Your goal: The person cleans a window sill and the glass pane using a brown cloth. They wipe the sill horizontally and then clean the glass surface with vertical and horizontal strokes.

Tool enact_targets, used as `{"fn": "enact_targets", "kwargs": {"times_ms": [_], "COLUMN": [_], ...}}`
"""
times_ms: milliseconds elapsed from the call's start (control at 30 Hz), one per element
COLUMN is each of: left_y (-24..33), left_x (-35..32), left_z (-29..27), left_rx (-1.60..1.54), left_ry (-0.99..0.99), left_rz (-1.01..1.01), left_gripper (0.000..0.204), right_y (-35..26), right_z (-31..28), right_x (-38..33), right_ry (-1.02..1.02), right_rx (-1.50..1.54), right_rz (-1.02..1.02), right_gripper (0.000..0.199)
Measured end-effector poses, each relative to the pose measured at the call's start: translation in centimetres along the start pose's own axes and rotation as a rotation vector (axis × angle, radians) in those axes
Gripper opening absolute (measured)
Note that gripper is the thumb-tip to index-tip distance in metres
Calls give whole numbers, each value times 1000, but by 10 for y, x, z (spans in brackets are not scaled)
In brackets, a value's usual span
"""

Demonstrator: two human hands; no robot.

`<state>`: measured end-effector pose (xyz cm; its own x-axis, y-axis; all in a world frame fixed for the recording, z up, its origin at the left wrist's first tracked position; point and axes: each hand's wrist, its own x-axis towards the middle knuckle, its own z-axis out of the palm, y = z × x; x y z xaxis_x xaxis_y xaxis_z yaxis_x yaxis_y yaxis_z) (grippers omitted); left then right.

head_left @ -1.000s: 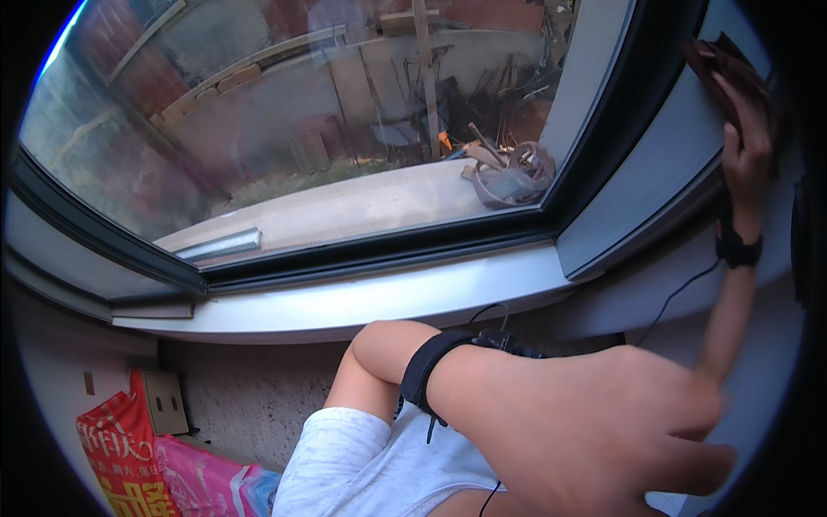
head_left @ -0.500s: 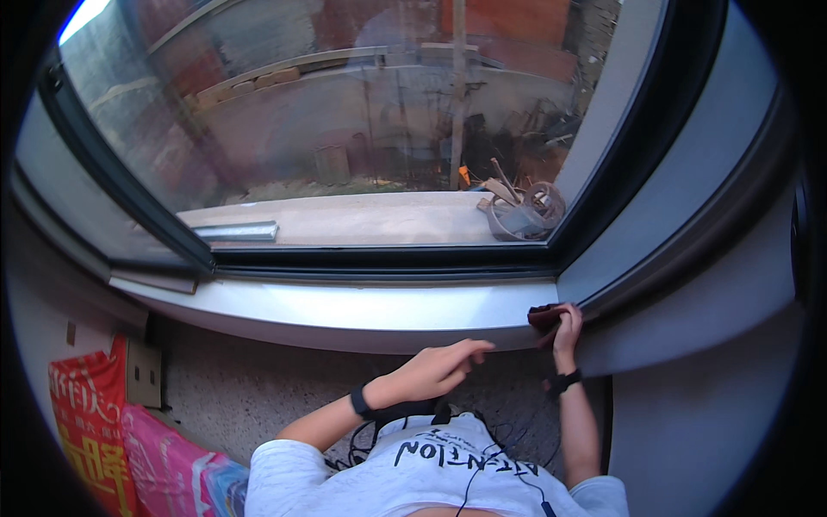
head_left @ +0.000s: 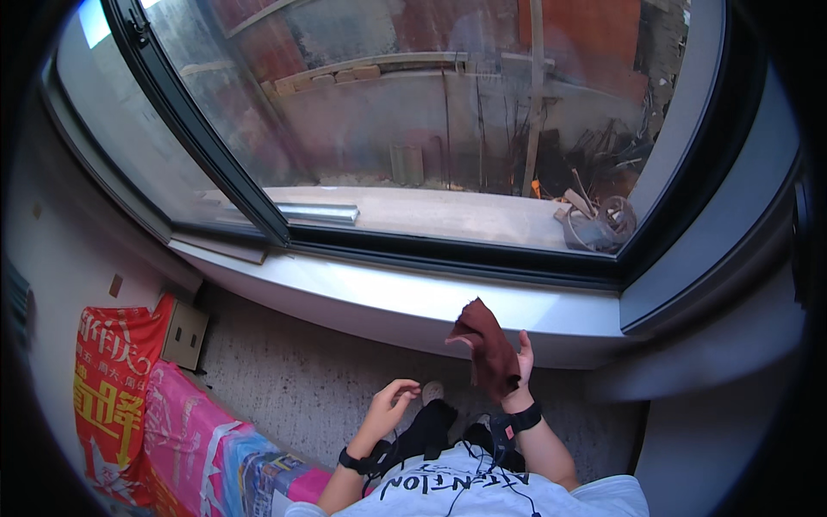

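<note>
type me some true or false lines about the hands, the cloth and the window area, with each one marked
1. The cloth is in the right hand. True.
2. The left hand is gripping a bottle. False: the left hand is empty.
3. The sill is dark red. False: the sill is white; the cloth is dark red.
4. A metal strip lies on the far side of the glass. True.
5. The pink plastic is on the person's right. False: the pink plastic is on the left.
6. Each wrist wears a black band. True.
</note>
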<state>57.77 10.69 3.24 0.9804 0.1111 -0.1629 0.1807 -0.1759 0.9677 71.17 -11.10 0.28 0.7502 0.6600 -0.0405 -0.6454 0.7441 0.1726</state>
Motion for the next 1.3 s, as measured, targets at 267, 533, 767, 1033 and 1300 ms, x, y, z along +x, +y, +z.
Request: {"fn": "enact_targets", "kwargs": {"times_ms": [267, 533, 767, 1033, 1300], "left_y": [-4, 13, 24, 96, 100], "left_x": [33, 51, 54, 94, 120], "left_z": [-96, -189, -234, -189, -162], "left_rx": [-70, 9, 57, -320, -256], "left_ry": [231, 361, 123, -1117, -1510], "left_rz": [109, 189, 161, 583, 526], "left_gripper": [22, 19, 20, 34, 46], "right_y": [-53, -81, -16, 92, -120], "right_z": [145, 391, 476, 407, 500], "right_x": [38, 187, 290, 340, 180], "right_ry": [-23, -245, -356, -1297, 76], "right_rx": [-539, -1792, -2223, -3043, -2813], "right_rz": [-736, -2185, -2551, -1800, -2350], "right_gripper": [42, 48, 44, 49, 51]}}
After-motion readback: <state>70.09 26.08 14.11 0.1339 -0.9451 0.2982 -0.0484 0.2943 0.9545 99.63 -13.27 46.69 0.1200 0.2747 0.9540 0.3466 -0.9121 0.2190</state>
